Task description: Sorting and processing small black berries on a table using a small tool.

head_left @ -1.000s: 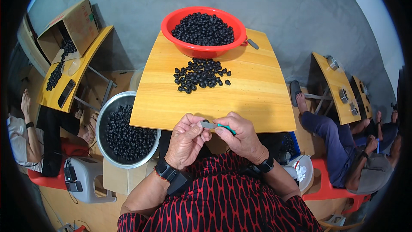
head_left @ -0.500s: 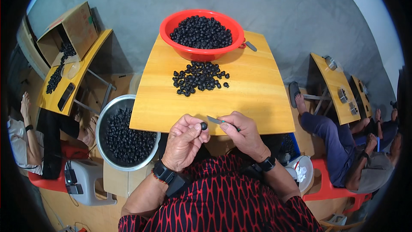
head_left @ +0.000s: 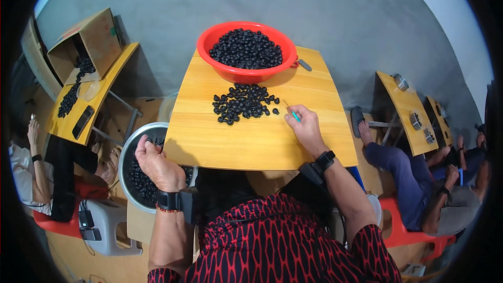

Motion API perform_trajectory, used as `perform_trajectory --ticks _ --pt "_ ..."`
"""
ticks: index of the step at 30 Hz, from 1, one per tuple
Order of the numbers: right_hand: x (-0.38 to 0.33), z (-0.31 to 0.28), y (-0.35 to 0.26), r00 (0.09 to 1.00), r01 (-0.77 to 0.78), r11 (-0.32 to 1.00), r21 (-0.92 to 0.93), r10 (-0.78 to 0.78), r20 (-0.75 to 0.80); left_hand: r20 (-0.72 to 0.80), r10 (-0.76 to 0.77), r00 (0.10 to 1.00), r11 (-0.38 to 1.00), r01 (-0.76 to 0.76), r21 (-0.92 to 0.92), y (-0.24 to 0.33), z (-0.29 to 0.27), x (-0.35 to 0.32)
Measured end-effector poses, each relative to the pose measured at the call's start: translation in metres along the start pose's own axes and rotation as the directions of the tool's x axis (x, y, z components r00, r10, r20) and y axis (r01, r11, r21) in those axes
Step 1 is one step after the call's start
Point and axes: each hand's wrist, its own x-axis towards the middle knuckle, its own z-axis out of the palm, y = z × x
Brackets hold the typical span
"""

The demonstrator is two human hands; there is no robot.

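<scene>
My left hand [head_left: 160,165] is over the metal basin [head_left: 123,170] at the table's left, its fingers curled together. A dark round spot shows at its fingertips, but I cannot make out whether the hand holds a fruit or one lies behind it. Above the table's right side, my right hand [head_left: 305,128] is closed round a small knife [head_left: 295,116] with a teal handle, its thin blade pointing up and left. Just left of the knife, a loose pile of small round black fruits [head_left: 243,103] lies on the yellow table [head_left: 225,149].
Behind the pile a red basin [head_left: 203,47] full of the black fruits stands, with a grey-handled tool [head_left: 305,65] beside it. Left, a tipped cardboard box [head_left: 99,47] spills fruits onto another table by a phone [head_left: 83,122]. People sit at both sides.
My left hand has moved left from the table's front edge, where it held a black fruit, to over the metal basin. The right hand has moved forward with the knife, towards the pile.
</scene>
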Motion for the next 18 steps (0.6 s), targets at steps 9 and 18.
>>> perform_trajectory --ticks 9,18 --pt "0.036 0.024 -0.009 0.974 0.125 0.92 -0.371 -0.043 0.222 -0.23 0.056 0.972 0.977 -0.006 0.214 -0.018 -0.05 0.067" --pt "-0.028 0.004 -0.063 0.978 -0.113 0.942 0.315 0.05 0.2 0.184 0.141 0.973 0.987 -0.152 0.048 0.009 0.002 0.002"
